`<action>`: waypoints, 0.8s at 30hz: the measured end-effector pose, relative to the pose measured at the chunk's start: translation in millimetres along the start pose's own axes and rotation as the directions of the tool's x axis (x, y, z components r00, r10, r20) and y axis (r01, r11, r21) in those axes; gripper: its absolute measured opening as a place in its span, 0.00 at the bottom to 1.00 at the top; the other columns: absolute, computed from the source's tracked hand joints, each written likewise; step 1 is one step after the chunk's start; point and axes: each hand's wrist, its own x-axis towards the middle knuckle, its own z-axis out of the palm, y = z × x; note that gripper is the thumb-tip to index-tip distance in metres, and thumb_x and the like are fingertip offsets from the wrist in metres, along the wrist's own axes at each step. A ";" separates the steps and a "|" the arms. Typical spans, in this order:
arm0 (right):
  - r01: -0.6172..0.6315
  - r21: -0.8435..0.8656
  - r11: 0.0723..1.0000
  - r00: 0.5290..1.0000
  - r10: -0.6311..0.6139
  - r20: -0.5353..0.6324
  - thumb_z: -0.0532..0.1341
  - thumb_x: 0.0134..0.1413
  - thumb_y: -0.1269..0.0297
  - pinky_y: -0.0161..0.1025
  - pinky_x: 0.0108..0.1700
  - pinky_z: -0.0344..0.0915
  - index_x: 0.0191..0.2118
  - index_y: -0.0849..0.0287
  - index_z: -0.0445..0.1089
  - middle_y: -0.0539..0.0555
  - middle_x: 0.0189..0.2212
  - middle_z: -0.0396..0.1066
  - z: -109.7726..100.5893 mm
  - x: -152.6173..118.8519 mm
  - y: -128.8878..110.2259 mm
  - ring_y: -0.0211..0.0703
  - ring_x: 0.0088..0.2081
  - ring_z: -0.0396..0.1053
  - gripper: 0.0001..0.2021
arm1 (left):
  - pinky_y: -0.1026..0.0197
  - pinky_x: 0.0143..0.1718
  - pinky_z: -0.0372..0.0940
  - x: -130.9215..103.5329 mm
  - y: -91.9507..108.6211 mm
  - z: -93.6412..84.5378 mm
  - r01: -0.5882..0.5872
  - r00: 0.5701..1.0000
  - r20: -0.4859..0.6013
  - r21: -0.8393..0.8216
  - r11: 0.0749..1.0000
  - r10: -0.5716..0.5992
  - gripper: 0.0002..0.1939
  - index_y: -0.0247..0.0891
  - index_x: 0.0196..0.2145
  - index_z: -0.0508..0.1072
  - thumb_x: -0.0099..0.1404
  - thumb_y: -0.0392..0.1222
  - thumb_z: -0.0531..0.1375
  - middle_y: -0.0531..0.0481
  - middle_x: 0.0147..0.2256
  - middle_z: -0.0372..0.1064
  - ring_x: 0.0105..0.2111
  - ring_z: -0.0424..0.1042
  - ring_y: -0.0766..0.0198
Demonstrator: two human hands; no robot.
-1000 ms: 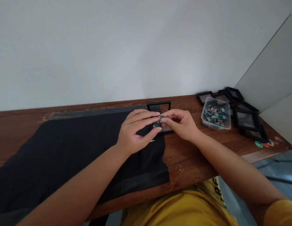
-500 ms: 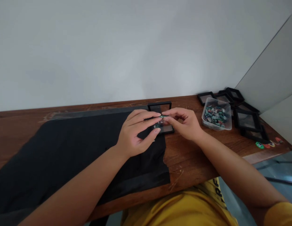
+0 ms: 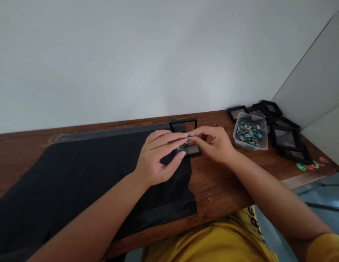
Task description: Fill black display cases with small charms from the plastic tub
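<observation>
Above an open, black-framed clear case [image 3: 183,120], the right hand [image 3: 217,145] pinches a small green piece [image 3: 188,137] beside the open left hand's [image 3: 154,156] fingertips, fine positioning that calls for steadiness.

Bare bench [image 3: 215,182] lies open before the clear tub [image 3: 250,131]; black frames [image 3: 286,139] block its far side

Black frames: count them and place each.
At least 7: one open frame under the left hand, three frames behind the tub, three more frames to its right; overlaps may hide others.
</observation>
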 end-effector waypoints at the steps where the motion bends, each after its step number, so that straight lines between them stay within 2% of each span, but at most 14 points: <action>1: 0.003 0.003 1.000 1.000 -0.003 -0.002 0.65 0.64 0.61 0.36 0.38 0.72 0.42 0.57 0.82 0.53 0.37 0.83 0.6 -0.1 0.5 0.39 0.33 0.77 0.09 | 0.48 0.49 0.74 0.5 0.4 -0.6 -0.004 1.000 -0.002 0.008 1.000 0.004 0.15 0.42 0.52 0.78 0.69 0.35 0.62 0.46 0.49 0.81 0.45 0.78 0.54; 7: -0.041 0.028 0.999 0.999 0.042 -0.026 0.65 0.64 0.59 0.36 0.39 0.71 0.43 0.58 0.81 0.53 0.37 0.82 2.1 0.3 4.8 0.39 0.33 0.76 0.10 | 0.51 0.49 0.72 1.1 4.8 -2.2 0.020 1.000 -0.006 0.015 1.000 -0.020 0.18 0.42 0.56 0.75 0.70 0.33 0.61 0.44 0.52 0.79 0.46 0.79 0.55; 13: -0.146 -0.174 0.974 0.988 0.153 0.031 0.66 0.64 0.62 0.37 0.40 0.67 0.43 0.58 0.80 0.53 0.37 0.82 -1.0 2.3 5.4 0.39 0.34 0.73 0.07 | 0.51 0.54 0.71 -1.6 0.5 -3.2 0.088 0.994 -0.060 0.031 0.996 -0.086 0.24 0.47 0.63 0.71 0.71 0.33 0.61 0.46 0.59 0.75 0.53 0.77 0.54; 18: -0.285 -0.400 0.871 0.943 0.329 0.044 0.68 0.62 0.68 0.35 0.36 0.62 0.47 0.59 0.80 0.52 0.34 0.80 -4.4 5.0 1.0 0.37 0.29 0.69 0.09 | 0.50 0.56 0.71 -5.1 -6.6 0.4 0.154 0.985 -0.084 0.055 0.987 -0.149 0.23 0.50 0.61 0.73 0.71 0.36 0.61 0.49 0.58 0.76 0.54 0.77 0.54; 24: -0.356 -0.581 0.732 0.882 0.469 0.052 0.66 0.62 0.69 0.38 0.37 0.62 0.47 0.58 0.80 0.52 0.37 0.82 -9.3 7.7 -6.2 0.41 0.32 0.73 0.09 | 0.49 0.55 0.72 -5.2 -6.2 1.9 0.150 0.982 -0.126 0.063 0.987 -0.141 0.23 0.50 0.61 0.73 0.70 0.36 0.61 0.49 0.57 0.76 0.52 0.77 0.54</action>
